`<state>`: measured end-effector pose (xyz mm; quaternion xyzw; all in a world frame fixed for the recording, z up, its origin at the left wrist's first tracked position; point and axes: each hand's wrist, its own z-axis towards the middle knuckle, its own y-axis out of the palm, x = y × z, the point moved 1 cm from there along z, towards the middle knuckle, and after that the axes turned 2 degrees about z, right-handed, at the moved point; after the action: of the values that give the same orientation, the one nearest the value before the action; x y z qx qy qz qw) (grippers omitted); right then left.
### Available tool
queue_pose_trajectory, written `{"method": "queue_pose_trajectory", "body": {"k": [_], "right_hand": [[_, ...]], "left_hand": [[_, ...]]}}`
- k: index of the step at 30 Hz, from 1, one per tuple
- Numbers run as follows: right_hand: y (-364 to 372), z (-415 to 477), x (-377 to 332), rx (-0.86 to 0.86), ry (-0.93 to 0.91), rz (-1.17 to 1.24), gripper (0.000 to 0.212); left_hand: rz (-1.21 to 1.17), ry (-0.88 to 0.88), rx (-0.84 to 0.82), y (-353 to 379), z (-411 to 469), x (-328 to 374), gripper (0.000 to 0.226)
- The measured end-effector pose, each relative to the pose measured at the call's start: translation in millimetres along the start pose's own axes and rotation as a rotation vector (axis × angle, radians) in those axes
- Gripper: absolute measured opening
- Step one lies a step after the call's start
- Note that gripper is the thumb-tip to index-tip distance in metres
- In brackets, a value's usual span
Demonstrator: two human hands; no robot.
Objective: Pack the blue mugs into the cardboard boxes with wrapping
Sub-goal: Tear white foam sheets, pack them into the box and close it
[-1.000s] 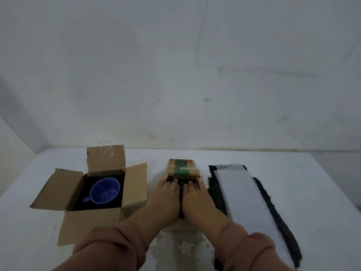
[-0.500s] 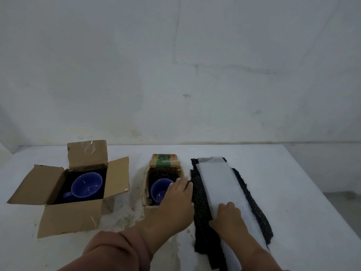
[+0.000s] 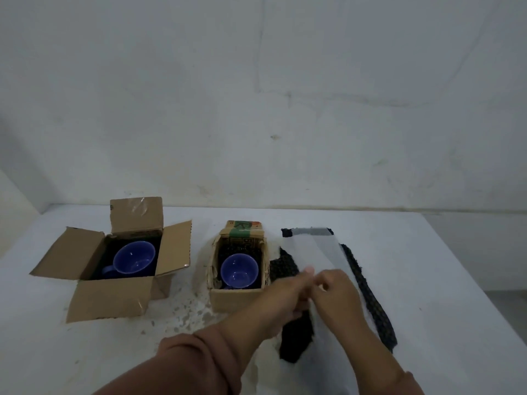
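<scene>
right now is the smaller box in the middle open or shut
Open. The smaller box has its far flap standing up, and the blue mug inside shows from above.

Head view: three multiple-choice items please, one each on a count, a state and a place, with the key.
1. How many blue mugs show? A one; B two; C three.
2. The flaps of the large box are: A open; B taped shut; C torn off.
3. The white foam sheet lies: A inside the large box; B left of both boxes; C on the dark mesh wrap.
Key: 1 B, one in the large box, one in the small box. 2 A, all four flaps stand open. 3 C, mesh shows along both its long edges.
</scene>
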<state>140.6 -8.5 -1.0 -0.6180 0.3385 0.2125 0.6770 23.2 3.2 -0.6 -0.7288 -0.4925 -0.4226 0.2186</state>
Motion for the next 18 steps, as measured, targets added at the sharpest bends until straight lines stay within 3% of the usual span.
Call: {"method": "queue_pose_trajectory", "body": {"k": [3, 5, 7, 10, 14, 18], "right_hand": [[-3.8, -2.8, -33.6, -0.058, -0.109, 0.137, 0.01], [-13.4, 0.4, -47.0, 0.028, -0.091, 0.311, 0.008], [-22.8, 7.4, -55.0, 0.079, 0.009, 0.393, 0.018], [-27.6, 15.3, -72.3, -0.08, 0.187, 0.614, 0.025], [-23.2, 16.8, -103.2, -0.094, 0.037, 0.794, 0.022], [-17.4, 17.7, -133.1, -0.079, -0.078, 0.71, 0.022]], "left_hand": [[-0.234, 0.058, 0.113, -15.9, -9.2, 21.6, 0.025], [-0.283, 0.11, 0.177, -31.5, -17.0, 34.8, 0.019], [-0.359, 0.152, 0.174, -48.9, -29.0, 47.2, 0.021], [-0.346, 0.234, 0.18, -73.7, -50.6, 62.5, 0.025], [-0.278, 0.327, 0.278, -108.2, -69.2, 70.5, 0.012], [-0.154, 0.5, 0.346, -141.0, -85.2, 72.7, 0.071]]}}
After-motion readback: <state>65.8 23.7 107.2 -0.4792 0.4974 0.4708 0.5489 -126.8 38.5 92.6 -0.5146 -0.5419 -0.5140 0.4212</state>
